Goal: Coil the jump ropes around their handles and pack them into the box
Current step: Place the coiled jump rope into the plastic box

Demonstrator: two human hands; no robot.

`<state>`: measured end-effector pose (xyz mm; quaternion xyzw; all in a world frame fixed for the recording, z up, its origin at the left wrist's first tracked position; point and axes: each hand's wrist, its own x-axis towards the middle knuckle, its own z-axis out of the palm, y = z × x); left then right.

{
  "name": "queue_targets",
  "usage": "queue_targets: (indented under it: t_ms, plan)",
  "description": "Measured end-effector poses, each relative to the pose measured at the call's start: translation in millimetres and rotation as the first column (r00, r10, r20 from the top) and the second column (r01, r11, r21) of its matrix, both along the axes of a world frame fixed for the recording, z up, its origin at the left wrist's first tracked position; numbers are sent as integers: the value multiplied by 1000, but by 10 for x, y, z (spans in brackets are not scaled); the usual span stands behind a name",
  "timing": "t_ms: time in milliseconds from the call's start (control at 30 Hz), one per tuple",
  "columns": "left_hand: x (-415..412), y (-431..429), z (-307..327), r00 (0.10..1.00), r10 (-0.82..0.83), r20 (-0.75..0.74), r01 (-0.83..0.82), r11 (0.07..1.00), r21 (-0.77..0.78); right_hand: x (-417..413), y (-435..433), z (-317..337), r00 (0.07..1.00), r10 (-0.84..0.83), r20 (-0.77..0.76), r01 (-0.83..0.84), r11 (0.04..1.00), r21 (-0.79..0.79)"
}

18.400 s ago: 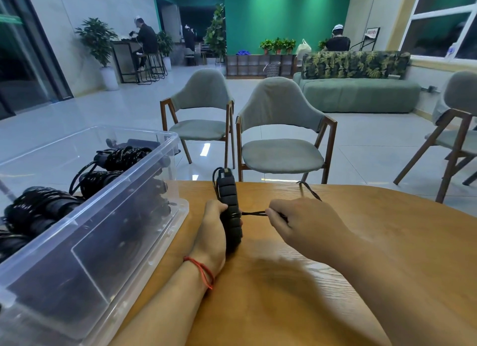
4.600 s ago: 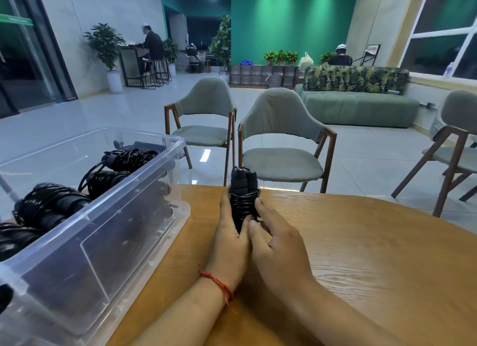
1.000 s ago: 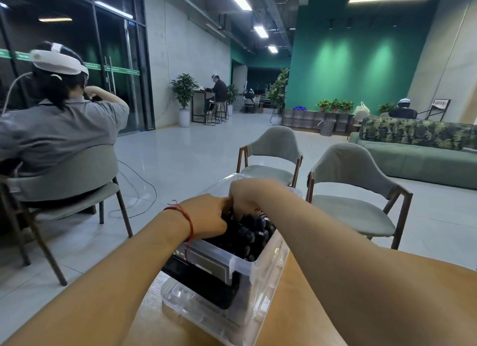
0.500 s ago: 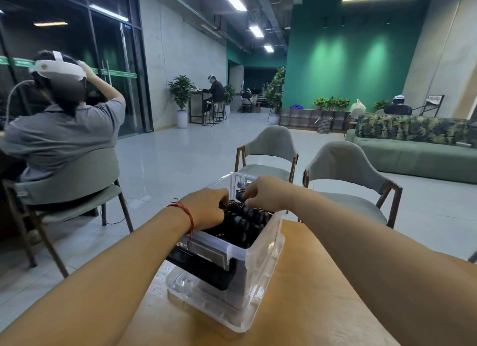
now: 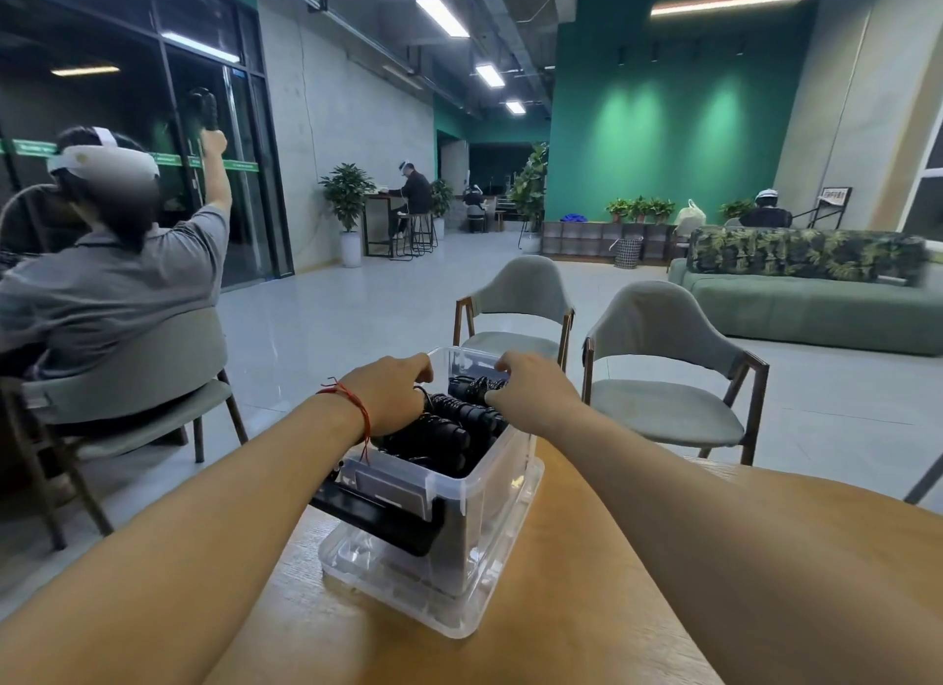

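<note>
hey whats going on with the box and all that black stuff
A person is packing coiled jump ropes into a clear box on a wooden table. Both arms reach over it: the left hand rests on the ropes at the box's left side, the right hand on those at the far end. The box looks nearly full.

Both my forearms are bare right up to the bottom edge of the view — no sleeve, cuff, watch or glove shows on either one. My left hand [image 5: 390,396] carries the only thing I wear: a thin red string bracelet [image 5: 352,403] looped round the wrist, knotted so that short loose ends stick out at the top and one longer strand dangles below it. My right hand [image 5: 530,385] is plain — no ring or band on the wrist or on the fingers I can see.
</note>
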<state>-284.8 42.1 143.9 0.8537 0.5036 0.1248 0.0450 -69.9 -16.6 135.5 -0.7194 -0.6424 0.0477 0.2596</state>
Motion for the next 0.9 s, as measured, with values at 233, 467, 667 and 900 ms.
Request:
queue_targets:
  t_ms: [233,467,667,900]
  plan:
    - [-58,4,-29,993,106,58,-106,994,-6,30,-161,-92,969,-119,-216,117,993,-26]
    - [18,218,-65,927,331,175,-287,929,-233,-165,-494,-181,303,-373,-877,-17,918,-396]
    - [231,371,-129,896,426,124,-368,869,-331,-209,-557,-222,106,-415,-903,-132,895,-427]
    - [371,463,-141,851,496,174,-444,855,-267,-105,-554,-364,148,-327,-933,-133,929,-346]
